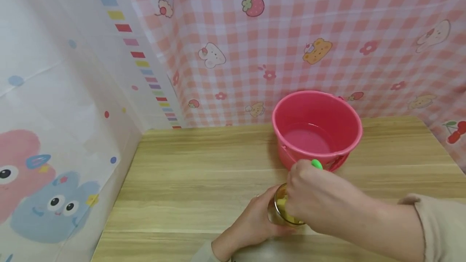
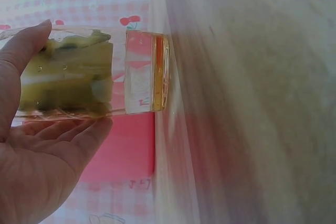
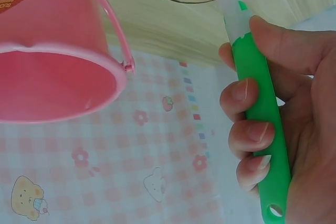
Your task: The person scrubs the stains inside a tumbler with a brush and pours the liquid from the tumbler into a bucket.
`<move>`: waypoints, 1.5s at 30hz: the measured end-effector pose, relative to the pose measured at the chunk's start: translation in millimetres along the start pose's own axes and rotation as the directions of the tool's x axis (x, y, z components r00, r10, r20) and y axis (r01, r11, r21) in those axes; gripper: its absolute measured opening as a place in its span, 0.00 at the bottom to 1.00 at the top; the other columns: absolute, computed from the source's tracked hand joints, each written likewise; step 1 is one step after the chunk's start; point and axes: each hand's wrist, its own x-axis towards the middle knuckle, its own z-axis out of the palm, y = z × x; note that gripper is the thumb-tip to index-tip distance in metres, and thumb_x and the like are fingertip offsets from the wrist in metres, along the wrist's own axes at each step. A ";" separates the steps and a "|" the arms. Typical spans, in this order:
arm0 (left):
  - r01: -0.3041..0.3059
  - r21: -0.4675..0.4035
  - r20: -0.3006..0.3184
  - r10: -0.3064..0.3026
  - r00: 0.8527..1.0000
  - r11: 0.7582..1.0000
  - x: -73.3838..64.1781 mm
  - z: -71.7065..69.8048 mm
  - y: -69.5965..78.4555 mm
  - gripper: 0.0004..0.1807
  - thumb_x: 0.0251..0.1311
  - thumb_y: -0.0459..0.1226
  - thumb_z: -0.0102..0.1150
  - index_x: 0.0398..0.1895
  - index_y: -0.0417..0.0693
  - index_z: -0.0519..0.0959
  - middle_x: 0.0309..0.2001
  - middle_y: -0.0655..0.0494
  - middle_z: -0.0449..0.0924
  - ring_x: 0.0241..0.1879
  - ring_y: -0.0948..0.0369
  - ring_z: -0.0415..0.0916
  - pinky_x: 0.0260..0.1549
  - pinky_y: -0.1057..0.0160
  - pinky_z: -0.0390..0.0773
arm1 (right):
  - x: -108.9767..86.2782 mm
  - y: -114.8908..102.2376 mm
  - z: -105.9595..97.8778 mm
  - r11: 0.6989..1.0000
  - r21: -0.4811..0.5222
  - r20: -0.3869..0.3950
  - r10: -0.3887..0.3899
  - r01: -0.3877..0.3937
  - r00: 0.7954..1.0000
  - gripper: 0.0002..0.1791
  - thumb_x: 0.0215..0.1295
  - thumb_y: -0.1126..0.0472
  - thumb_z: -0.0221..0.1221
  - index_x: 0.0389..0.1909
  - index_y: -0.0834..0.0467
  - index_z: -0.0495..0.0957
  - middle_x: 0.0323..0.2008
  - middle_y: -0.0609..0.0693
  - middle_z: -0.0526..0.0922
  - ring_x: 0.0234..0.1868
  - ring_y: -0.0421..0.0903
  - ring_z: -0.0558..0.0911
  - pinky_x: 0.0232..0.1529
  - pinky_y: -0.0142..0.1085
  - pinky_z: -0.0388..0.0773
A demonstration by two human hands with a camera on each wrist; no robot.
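Find a clear, amber-tinted round cup [image 2: 100,72] before a round pink plastic bucket [image 1: 316,108], held between thumb and fingers of the left hand [image 1: 253,219]. Note a long green handle [image 3: 265,108] gripped by the right hand [image 1: 316,197]. Judge the cup light, stiff, probably slippery, perhaps breakable; hold gently around the wall.

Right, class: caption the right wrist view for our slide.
A right hand grips a green handle; a pink bucket stands at upper left.
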 end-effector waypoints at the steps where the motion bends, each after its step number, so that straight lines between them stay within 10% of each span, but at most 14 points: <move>1: 0.000 0.006 -0.002 0.000 1.000 1.000 0.0 -0.1 0.1 0.51 0.50 0.39 0.84 0.77 0.57 0.64 0.64 0.62 0.79 0.61 0.68 0.77 0.63 0.64 0.76 | 1.3 0.7 -0.7 1.000 0.000 0.007 -0.001 0.001 1.000 0.19 0.43 0.63 0.60 0.10 0.49 0.57 0.11 0.46 0.56 0.19 0.43 0.53 0.24 0.32 0.53; 12: 0.014 0.025 -0.007 -0.013 1.000 1.000 -0.1 -0.1 0.8 0.51 0.51 0.41 0.84 0.77 0.55 0.64 0.65 0.62 0.79 0.62 0.67 0.76 0.64 0.63 0.76 | 10.6 11.4 1.6 0.999 0.033 0.052 0.007 -0.009 0.999 0.16 0.50 0.59 0.66 0.11 0.55 0.70 0.11 0.51 0.65 0.16 0.44 0.60 0.22 0.32 0.59; 45: 0.024 0.002 -0.015 -0.024 1.000 1.000 0.1 2.1 -0.4 0.53 0.47 0.38 0.86 0.77 0.57 0.65 0.65 0.64 0.79 0.64 0.67 0.75 0.66 0.63 0.74 | -16.3 8.4 -11.8 0.999 0.045 0.059 0.022 -0.025 0.998 0.19 0.42 0.64 0.59 0.10 0.50 0.56 0.13 0.48 0.55 0.18 0.44 0.54 0.24 0.33 0.55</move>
